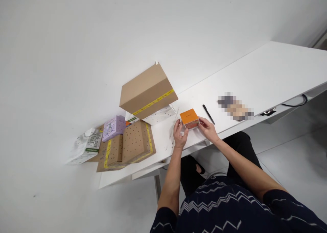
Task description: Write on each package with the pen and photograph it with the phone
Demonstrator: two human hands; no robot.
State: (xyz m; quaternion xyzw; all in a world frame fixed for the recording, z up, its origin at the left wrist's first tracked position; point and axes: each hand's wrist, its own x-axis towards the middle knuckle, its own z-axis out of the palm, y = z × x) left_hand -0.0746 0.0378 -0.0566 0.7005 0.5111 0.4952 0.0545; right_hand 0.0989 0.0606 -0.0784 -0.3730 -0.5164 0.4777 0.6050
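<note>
A small box [189, 115] with an orange top and a patterned front side is at the near part of the white table, between my two hands. My right hand [208, 129] grips its right side, thumb and fingers at the edge. Beside the left side of the box is my left hand [180, 135], its fingers curved and apart; whether its fingertips touch the box I cannot tell. Just right of the box lies a black pen [208, 114].
Left on the table [268, 76] are a large cardboard box [148, 92] with yellow tape, set on other packages, more taped cardboard boxes [134, 141], a purple box [113, 127] and a white package [88, 144]. A pixelated item [236, 107] lies right of the pen. A wall stands behind.
</note>
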